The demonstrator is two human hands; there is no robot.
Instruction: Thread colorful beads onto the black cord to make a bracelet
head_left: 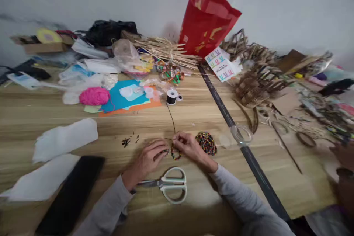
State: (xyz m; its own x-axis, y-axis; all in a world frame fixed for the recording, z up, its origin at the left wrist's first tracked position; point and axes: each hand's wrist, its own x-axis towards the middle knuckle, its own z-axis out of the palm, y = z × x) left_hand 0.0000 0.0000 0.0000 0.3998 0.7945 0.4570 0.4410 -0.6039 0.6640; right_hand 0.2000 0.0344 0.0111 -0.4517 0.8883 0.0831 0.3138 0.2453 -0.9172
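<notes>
A short loop of colourful beads [176, 155] hangs between my two hands, just above the wooden table. My left hand [149, 156] is closed, with a few of the small beads showing at its fingertips. My right hand [189, 146] pinches the top of the bead loop and the black cord [172, 116]. That cord runs up to a spool of black cord [171, 97]. A coiled pile of multicoloured beads [206, 143] lies beside my right hand. White-handled scissors [173, 184] rest below both hands, with part of the blade hidden by my left wrist.
Small black cord scraps [125, 142] lie left of my hands. Pink yarn [94, 96] and a blue sheet [116, 99] sit behind. A roll of clear tape [241, 135] lies on the dark strip, near woven baskets [250, 86]. Another person's hand [344, 155] is at far right.
</notes>
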